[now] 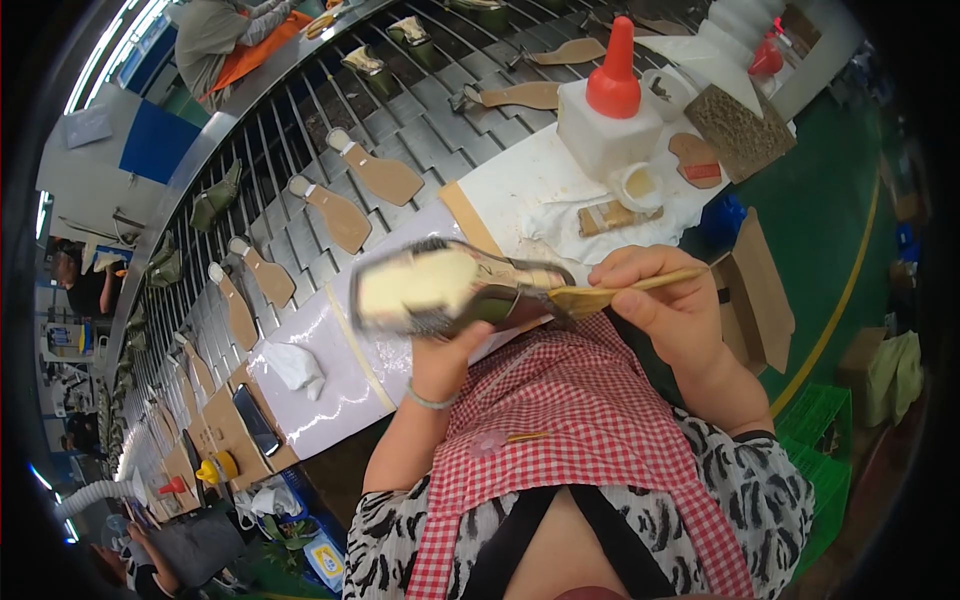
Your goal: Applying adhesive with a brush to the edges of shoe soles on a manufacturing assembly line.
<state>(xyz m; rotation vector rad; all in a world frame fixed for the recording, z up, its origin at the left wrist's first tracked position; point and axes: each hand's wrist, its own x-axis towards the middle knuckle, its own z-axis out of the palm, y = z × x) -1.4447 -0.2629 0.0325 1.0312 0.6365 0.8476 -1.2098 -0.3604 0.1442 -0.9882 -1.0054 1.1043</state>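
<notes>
Left hand (440,362) is raised in front of the chest, closed from below on a shoe upper (455,287) turned sole side up, its pale insole facing the camera; the shoe is blurred. Right hand (668,297) is closed on the handle of a brush (600,296), the bristle end touching the heel end of the shoe. Both sit above the red-checked apron (580,420).

On the tabletop (330,350) beyond: a white square bottle (605,130) with a red cone cap; just beside it a small round white cup (640,186) holding yellowish liquid. A brown cardboard box (760,290) stands open at the right of the tabletop edge. A small yellow-capped bottle (215,468) and a red cap lie at the far left. Tan insole boards (340,215) lie in rows on the slatted conveyor (300,120).
</notes>
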